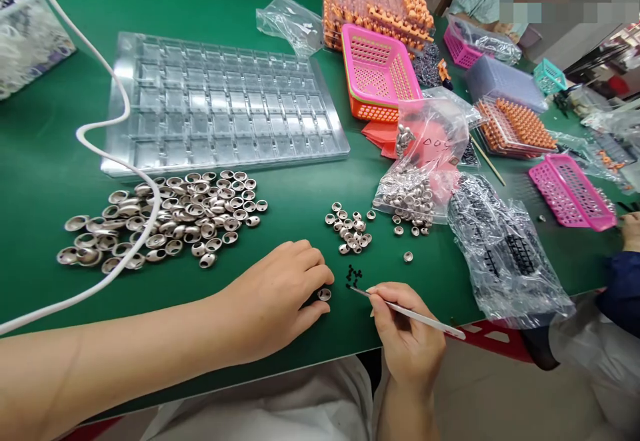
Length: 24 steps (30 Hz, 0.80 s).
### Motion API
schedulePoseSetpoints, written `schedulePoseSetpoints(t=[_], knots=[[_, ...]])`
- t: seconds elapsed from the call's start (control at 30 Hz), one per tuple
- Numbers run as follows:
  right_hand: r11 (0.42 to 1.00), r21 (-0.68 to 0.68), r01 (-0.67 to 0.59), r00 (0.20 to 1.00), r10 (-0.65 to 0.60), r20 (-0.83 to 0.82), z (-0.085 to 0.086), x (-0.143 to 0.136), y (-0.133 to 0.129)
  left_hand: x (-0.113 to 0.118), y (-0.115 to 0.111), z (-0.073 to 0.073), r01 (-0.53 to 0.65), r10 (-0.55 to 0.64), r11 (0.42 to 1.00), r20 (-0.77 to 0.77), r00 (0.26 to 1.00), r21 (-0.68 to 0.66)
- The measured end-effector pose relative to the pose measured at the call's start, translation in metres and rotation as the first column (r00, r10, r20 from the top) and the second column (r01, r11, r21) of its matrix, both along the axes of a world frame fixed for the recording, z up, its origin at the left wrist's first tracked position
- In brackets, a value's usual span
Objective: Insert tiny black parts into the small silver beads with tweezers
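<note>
My left hand [285, 288] rests on the green table with thumb and fingers closed round a small silver oval part [325, 294] that has a hole in it. In my right hand [407, 334] is a pair of tweezers [425, 319], gripped like a pen. Their tips reach a few tiny black pieces [355, 273] just right of my left fingers; whether a piece sits between the tips is too small to tell. Beyond these lies a small heap of silver parts [354, 228]. A bigger heap of silver ring-shaped parts [185, 214] spreads to the left.
A clear compartment tray [225, 102] lies behind the large heap, and a white cable [127, 254] crosses at left. Bags of silver parts [413, 194] and black parts [500, 248], plus pink baskets [383, 71], stand at right. A co-worker's sleeve [623, 288] shows at the right edge.
</note>
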State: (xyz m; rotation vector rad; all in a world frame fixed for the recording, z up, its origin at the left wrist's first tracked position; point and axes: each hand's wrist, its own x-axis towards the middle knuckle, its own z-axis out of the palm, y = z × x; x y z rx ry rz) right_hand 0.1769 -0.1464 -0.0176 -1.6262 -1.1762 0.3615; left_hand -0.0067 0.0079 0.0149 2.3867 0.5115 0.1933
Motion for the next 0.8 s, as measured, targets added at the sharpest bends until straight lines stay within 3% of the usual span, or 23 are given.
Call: schedulePoseSetpoints(t=[0.2,0.5,0.8], knots=[[1.0,0.027,0.014,1.0,-0.015,0.016,0.0,0.0,0.0,0.0,0.002,-0.005,-0.007,0.007,1.0,0.033,0.999,-0.016],[0.996,0.055,0.075,0.997,-0.073,-0.029,0.004,-0.003,0.004,0.003,0.006,0.007,0.016,-0.021,0.997,-0.064,0.998,-0.073],[0.997,0.042,0.06,0.998,-0.059,-0.028,0.006,-0.002,0.003,0.002,0.006,0.005,0.026,-0.029,0.998,-0.044,0.999,-0.061]])
